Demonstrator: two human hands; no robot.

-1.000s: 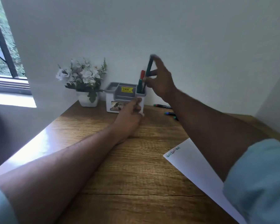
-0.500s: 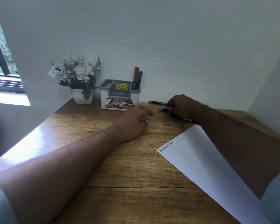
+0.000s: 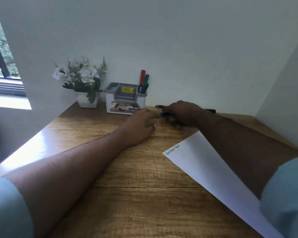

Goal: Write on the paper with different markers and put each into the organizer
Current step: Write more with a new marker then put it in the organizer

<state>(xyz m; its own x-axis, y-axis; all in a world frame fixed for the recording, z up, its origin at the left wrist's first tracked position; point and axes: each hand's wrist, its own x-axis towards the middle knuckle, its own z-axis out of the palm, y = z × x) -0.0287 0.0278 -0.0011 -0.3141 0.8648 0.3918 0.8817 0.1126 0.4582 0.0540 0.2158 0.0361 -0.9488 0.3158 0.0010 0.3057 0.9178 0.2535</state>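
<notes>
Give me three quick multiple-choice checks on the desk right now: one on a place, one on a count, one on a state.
1. Where does the organizer stand?
A. On the paper
B. Right of the flower pot, by the wall
C. At the desk's near edge

2. How many markers stand in the organizer?
A. Two
B. Four
C. None

3. What is the right hand doing?
A. Writing on the paper
B. Raised above the organizer
C. Down on the desk over a blue marker

Answers:
1 B: it stands beside the pot at the back.
2 A: a red marker and a green marker stick up.
3 C: the blue tip shows under its fingers.
</notes>
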